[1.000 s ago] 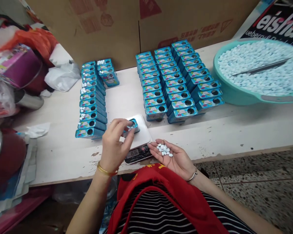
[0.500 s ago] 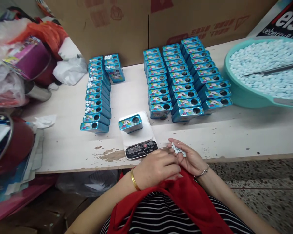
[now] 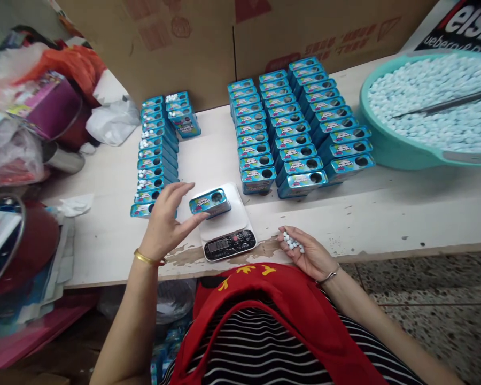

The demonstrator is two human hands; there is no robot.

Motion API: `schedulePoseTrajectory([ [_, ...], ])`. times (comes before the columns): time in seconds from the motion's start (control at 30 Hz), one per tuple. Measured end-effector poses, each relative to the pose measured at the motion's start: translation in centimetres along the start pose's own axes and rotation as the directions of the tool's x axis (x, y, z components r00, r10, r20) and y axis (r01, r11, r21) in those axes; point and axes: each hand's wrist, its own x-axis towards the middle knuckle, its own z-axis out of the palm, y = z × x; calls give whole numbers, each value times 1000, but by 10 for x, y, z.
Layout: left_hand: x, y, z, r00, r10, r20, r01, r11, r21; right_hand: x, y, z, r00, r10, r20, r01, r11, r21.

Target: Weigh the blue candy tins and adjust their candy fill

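A blue rectangular candy tin (image 3: 208,203), with a round hole in its top, stands on the white plate of a digital kitchen scale (image 3: 231,247). My left hand (image 3: 168,216) is open at the left of this tin, thumb and fingers spread around its near left corner; whether they touch it I cannot tell. Palm up near the table's front edge, my right hand (image 3: 312,255) cups a small heap of pale candies (image 3: 292,243). Digits are lit on the scale's display.
Rows of blue tins with open holes (image 3: 258,179) stand right of centre. More tins, several topped with candies (image 3: 152,160), stand at the left. A turquoise basin (image 3: 401,152) of candies holds a dark flat tool (image 3: 444,104). Behind is a cardboard box (image 3: 192,53); bags and a red bucket (image 3: 36,240) sit left.
My left hand has moved left and forward from beside my right hand to the tin on the scale, and its fingers have spread. The right hand still cups the candies.
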Motion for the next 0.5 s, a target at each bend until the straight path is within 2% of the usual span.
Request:
schedulePoseTrajectory([
  [0.2,3,-2,13,987,13,163,-15,1000,12,0,-1,2,1000,11,1,-11,1000,11],
  [0.33,15,-5,12,953,58,296,-80,995,62,-2,-2,10,998,51,-39,-50,998,40],
  [0.4,32,-13,9,955,69,289,-103,989,102,-2,-1,14,996,70,-58,-67,997,48],
  [0.5,80,-35,9,986,34,161,-67,976,205,2,3,19,998,23,-54,-20,999,51],
])
